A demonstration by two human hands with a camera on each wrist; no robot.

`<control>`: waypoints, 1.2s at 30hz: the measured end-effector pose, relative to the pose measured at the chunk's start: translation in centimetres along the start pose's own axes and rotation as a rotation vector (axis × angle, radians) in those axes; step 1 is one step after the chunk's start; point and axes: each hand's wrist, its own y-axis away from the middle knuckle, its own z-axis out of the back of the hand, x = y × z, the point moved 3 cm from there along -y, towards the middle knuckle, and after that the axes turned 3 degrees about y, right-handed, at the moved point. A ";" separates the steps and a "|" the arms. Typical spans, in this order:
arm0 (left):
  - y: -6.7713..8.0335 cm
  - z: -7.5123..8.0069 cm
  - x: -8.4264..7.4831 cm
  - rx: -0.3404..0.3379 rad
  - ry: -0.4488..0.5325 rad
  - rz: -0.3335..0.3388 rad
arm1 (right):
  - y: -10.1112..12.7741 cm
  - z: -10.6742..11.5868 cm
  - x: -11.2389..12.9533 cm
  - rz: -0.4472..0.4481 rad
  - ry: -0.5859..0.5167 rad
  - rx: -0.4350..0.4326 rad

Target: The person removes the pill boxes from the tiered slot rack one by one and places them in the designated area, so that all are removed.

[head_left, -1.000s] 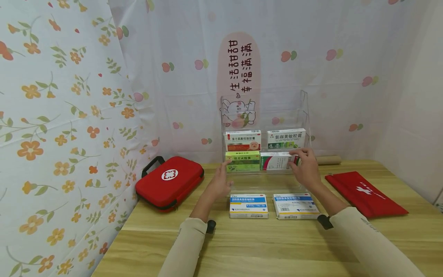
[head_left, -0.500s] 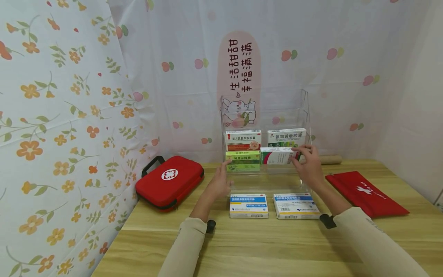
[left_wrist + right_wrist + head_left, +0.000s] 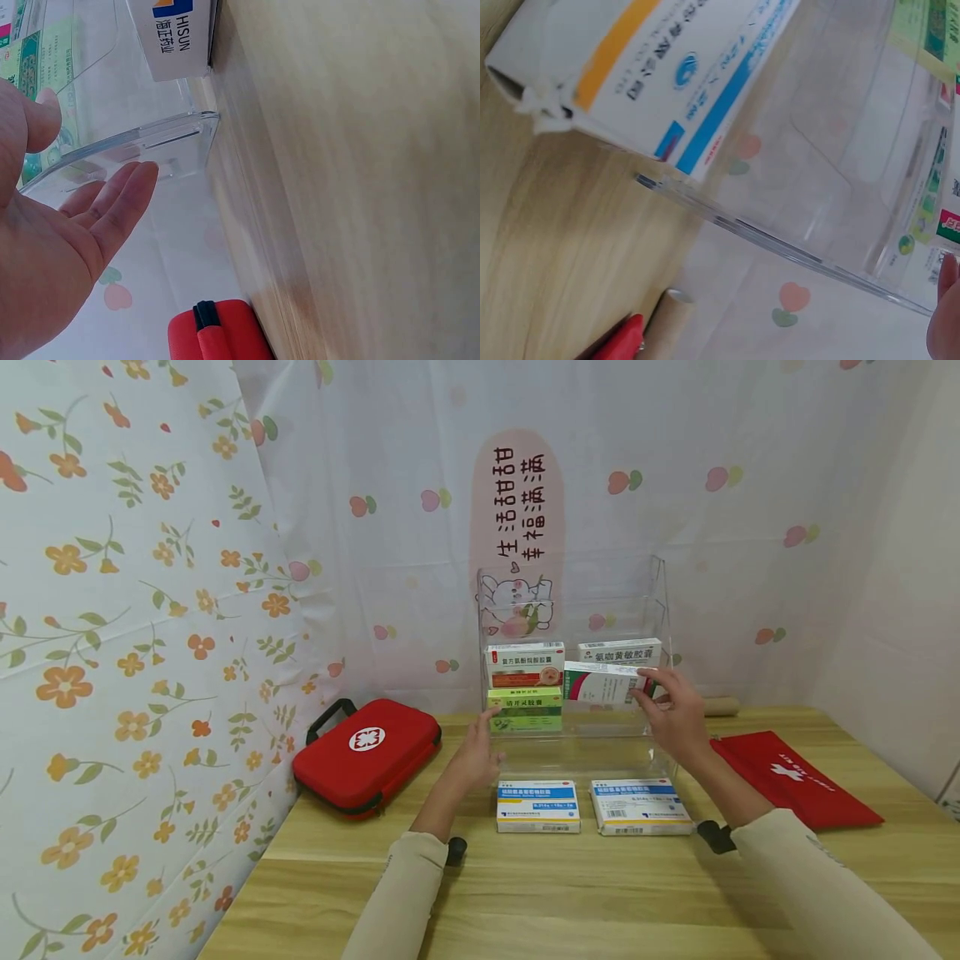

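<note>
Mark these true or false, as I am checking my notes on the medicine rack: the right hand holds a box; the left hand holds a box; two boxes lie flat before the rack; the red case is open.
1. The right hand holds a white and red box. True.
2. The left hand holds a box. False: open, beside the clear rack.
3. Two blue and white boxes lie flat before the rack. True.
4. The red case is open. False: it lies closed.
</note>
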 end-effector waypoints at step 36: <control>0.1 -0.1 -0.1 0.006 0.006 -0.007 | 2.6 3.1 4.8 -0.132 -0.167 0.123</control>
